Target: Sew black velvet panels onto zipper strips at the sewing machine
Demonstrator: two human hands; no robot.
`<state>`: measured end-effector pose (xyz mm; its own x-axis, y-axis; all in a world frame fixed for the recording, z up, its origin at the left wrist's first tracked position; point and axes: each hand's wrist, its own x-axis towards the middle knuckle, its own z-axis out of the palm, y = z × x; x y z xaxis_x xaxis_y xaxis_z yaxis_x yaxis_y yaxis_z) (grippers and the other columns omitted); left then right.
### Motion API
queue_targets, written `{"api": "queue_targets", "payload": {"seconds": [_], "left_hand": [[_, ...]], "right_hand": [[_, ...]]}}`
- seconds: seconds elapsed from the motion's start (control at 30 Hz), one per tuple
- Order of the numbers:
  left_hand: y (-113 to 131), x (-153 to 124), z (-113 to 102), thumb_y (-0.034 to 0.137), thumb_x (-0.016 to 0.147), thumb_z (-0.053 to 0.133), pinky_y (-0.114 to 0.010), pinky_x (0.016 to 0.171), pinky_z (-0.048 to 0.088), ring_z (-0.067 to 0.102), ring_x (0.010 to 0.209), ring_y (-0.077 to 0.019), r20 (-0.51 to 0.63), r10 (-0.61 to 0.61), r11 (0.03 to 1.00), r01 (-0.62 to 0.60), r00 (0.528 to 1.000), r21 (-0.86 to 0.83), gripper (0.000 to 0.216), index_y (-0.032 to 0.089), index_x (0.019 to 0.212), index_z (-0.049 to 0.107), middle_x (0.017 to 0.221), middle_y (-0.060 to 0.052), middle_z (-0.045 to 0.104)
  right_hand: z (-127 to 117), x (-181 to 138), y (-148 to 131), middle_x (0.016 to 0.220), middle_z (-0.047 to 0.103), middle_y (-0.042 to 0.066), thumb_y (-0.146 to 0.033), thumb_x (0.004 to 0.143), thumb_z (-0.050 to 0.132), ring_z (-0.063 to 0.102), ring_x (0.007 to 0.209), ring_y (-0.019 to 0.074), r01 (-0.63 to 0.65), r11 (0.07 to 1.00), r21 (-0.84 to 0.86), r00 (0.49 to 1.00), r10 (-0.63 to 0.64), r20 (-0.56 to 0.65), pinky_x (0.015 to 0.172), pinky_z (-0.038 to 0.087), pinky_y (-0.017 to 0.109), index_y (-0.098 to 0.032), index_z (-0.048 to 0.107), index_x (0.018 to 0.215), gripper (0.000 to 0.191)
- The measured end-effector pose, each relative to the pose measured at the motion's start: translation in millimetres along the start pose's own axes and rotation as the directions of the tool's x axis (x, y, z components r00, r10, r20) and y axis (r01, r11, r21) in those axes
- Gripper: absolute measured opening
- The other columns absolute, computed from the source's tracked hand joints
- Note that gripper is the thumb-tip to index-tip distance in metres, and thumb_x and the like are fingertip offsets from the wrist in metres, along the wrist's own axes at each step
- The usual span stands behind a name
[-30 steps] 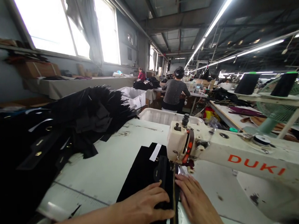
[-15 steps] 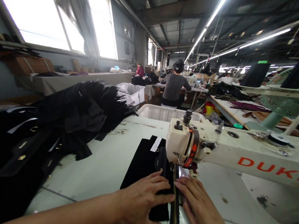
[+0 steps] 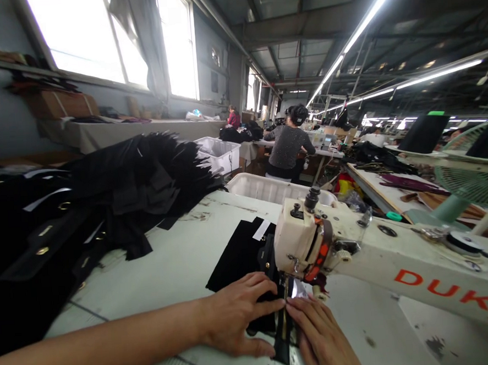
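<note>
A black fabric piece (image 3: 232, 255) lies on the sewing table (image 3: 183, 274), its right edge under the head of a white sewing machine (image 3: 299, 239). It carries a white label strip (image 3: 261, 230) and gold-coloured eyelets. Along that edge runs a narrow black strip with a gold line, apparently a zipper (image 3: 283, 334), its near end free. My left hand (image 3: 239, 312) rests on the fabric with fingers spread and thumb apart, the index fingertip on the zipper. My right hand (image 3: 319, 329) lies at the zipper's right side, fingers extended close together, thumb hidden. The needle point cannot be made out.
A big heap of black pieces (image 3: 124, 184) with gold eyelets covers the table's left. Beyond the far edge stands a white plastic bin (image 3: 264, 185). A person (image 3: 289, 146) sits farther back. Thread cones (image 3: 423, 133) and a green fan (image 3: 471, 179) stand at right.
The fabric and zipper have moved forward under the machine head, and the zipper's near end now shows. My left hand has shifted slightly forward. The whole view has turned a little left.
</note>
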<state>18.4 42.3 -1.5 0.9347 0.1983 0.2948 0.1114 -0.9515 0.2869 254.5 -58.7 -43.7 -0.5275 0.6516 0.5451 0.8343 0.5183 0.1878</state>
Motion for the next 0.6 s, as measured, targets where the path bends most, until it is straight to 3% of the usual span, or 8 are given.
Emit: {"api": "queue_targets", "payload": {"seconds": [0.2,0.43,0.6], "left_hand": [[6,-5,0,0.050,0.083,0.068,-0.043,0.109,0.043,0.057,0.115,-0.0322,-0.008,0.020,1.000,-0.020,1.000,0.003,0.062,0.014,0.133,0.058,0.127,-0.016,0.060],[-3,3,-2,0.051,0.083,0.068,-0.045,0.117,0.030,0.057,0.122,-0.0306,0.014,-0.003,0.999,0.004,1.000,-0.036,0.065,0.015,0.135,0.057,0.134,-0.016,0.058],[-5,8,-6,0.052,0.083,0.068,-0.047,0.119,0.025,0.050,0.131,-0.0312,0.065,-0.057,0.997,0.060,0.996,-0.041,0.069,0.014,0.139,0.054,0.140,-0.018,0.054]], "right_hand": [[2,0,4,0.115,0.069,0.001,-0.004,0.078,0.045,0.063,0.112,0.0201,0.029,0.997,0.066,1.000,-0.028,-0.012,0.095,0.052,0.032,-0.022,0.060,0.118,0.046],[12,-3,5,0.119,0.069,0.004,-0.005,0.074,0.043,0.066,0.108,0.0225,0.082,0.986,-0.142,0.997,-0.080,0.018,0.087,0.056,0.036,-0.015,0.058,0.123,0.052],[17,-7,6,0.123,0.067,0.005,-0.006,0.075,0.043,0.065,0.109,0.0213,0.071,0.980,-0.187,0.997,-0.070,0.012,0.089,0.054,0.035,-0.013,0.057,0.125,0.052]]}}
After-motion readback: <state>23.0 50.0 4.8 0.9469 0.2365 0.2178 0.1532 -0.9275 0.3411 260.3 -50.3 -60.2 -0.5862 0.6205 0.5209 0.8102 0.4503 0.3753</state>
